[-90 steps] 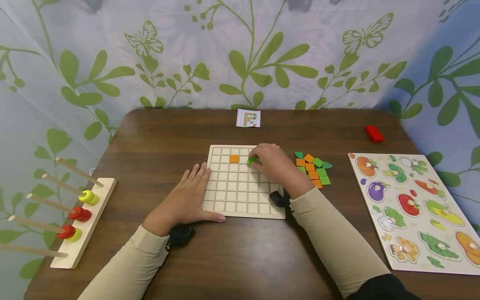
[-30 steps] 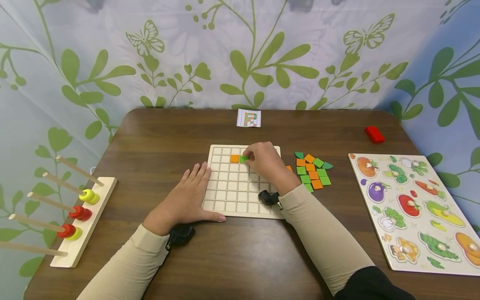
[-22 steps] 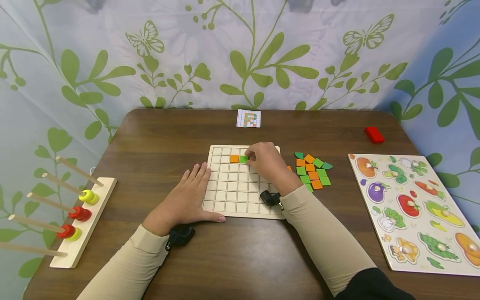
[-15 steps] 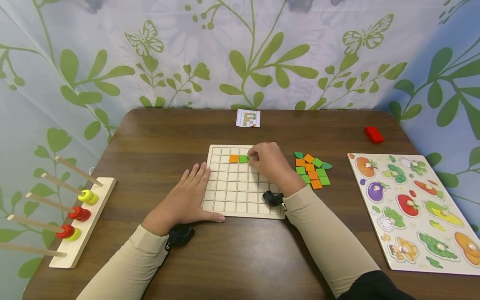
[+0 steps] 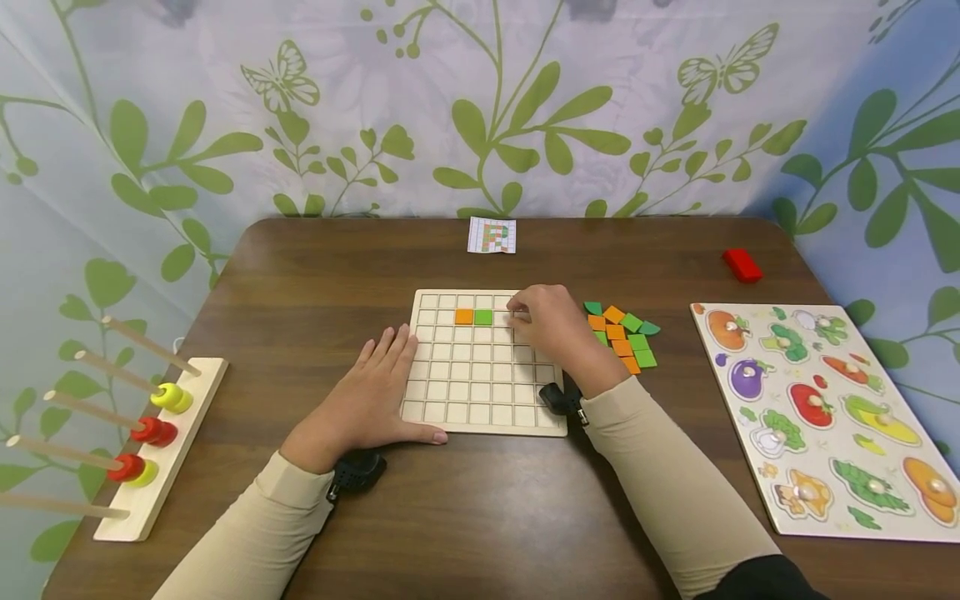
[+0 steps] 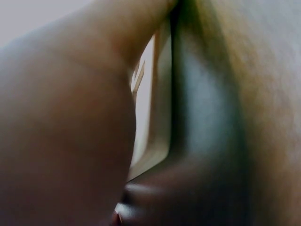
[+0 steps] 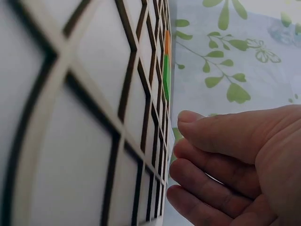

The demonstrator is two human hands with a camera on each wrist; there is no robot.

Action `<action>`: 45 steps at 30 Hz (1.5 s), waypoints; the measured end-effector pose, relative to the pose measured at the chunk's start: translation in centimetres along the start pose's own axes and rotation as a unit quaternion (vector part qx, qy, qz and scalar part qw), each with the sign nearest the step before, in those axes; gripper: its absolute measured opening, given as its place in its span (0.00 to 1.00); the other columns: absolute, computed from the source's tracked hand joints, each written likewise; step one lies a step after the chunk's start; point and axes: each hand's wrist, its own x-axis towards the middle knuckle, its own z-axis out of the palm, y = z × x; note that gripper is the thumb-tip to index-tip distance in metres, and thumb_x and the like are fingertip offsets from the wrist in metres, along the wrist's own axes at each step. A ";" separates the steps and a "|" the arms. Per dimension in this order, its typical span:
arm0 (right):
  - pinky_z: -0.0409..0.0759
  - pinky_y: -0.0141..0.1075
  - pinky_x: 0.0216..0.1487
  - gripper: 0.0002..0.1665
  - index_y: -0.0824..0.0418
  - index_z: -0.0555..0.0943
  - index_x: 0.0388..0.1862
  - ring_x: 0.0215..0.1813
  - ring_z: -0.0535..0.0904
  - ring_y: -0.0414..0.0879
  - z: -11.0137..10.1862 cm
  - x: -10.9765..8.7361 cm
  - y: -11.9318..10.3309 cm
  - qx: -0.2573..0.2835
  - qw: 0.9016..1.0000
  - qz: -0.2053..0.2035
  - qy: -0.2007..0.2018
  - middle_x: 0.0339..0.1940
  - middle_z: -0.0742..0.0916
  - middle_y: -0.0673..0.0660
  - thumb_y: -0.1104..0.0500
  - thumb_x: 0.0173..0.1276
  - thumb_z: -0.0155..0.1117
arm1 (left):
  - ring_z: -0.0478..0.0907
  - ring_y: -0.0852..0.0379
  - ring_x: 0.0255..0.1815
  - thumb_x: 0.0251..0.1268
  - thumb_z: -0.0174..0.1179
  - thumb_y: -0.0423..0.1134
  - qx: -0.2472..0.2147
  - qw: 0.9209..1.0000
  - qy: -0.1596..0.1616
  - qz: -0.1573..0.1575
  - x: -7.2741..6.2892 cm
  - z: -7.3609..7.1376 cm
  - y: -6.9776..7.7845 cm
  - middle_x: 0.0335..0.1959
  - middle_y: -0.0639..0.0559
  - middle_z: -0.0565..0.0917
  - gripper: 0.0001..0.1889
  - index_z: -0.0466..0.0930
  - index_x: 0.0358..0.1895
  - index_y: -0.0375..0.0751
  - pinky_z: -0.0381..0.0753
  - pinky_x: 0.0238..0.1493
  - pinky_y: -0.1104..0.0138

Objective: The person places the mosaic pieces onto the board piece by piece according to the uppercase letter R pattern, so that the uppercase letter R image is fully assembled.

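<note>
A pale wooden grid board (image 5: 459, 371) lies mid-table in the head view. In its second row an orange square tile (image 5: 464, 317) and a green square tile (image 5: 483, 317) sit side by side. My left hand (image 5: 367, 398) rests spread along the board's left edge, thumb at the near edge. Over the board's upper right part is my right hand (image 5: 553, 325), its fingers loosely bent and nothing between them. The right wrist view shows the same hand (image 7: 221, 165) close to the grid, apart from the tiles. Its forearm and hand cover part of the board's right side.
Loose orange and green tiles (image 5: 617, 332) lie right of the board. A pattern card (image 5: 492, 236) is at the back. On the right are a vegetable puzzle board (image 5: 825, 417) and a red block (image 5: 742, 266); at left stands a peg stacker (image 5: 168, 450) with rings.
The right hand moved the green tile left into the cell beside the orange one, let go of it, and drew away to the right. The left hand stays by the board.
</note>
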 end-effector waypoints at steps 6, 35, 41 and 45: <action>0.83 0.49 0.54 0.13 0.67 0.89 0.53 0.54 0.85 0.57 -0.9 -1.0 1.0 -0.007 1.000 0.005 0.004 0.52 0.89 0.62 0.64 0.72 0.74 | 0.44 0.33 0.84 0.44 0.59 0.89 -0.002 1.000 -0.003 0.001 0.0 0.1 0.0 0.84 0.31 0.47 0.78 0.46 0.84 0.26 0.47 0.79 0.43; 0.83 0.55 0.53 0.16 0.71 0.86 0.57 0.55 0.84 0.62 -3.7 -4.4 5.5 -0.021 0.999 0.043 0.026 0.54 0.87 0.68 0.67 0.73 0.72 | 0.44 0.33 0.84 0.44 0.60 0.89 -0.009 1.000 -0.002 0.000 0.0 -0.1 0.1 0.84 0.30 0.48 0.78 0.46 0.83 0.25 0.46 0.79 0.42; 0.84 0.55 0.52 0.17 0.70 0.86 0.58 0.53 0.83 0.61 -3.9 -5.0 5.7 -0.014 0.997 0.071 0.018 0.55 0.87 0.67 0.66 0.73 0.73 | 0.43 0.33 0.84 0.43 0.59 0.90 -0.009 1.000 -0.001 -0.002 0.0 0.0 0.0 0.84 0.30 0.47 0.79 0.46 0.83 0.26 0.45 0.79 0.42; 0.83 0.56 0.55 0.19 0.70 0.86 0.59 0.55 0.83 0.61 -3.9 -5.2 5.7 -0.016 0.997 0.081 0.003 0.57 0.86 0.67 0.65 0.72 0.74 | 0.43 0.33 0.84 0.43 0.59 0.90 -0.010 1.000 -0.003 -0.004 0.0 0.0 0.1 0.84 0.30 0.47 0.79 0.46 0.83 0.26 0.45 0.79 0.42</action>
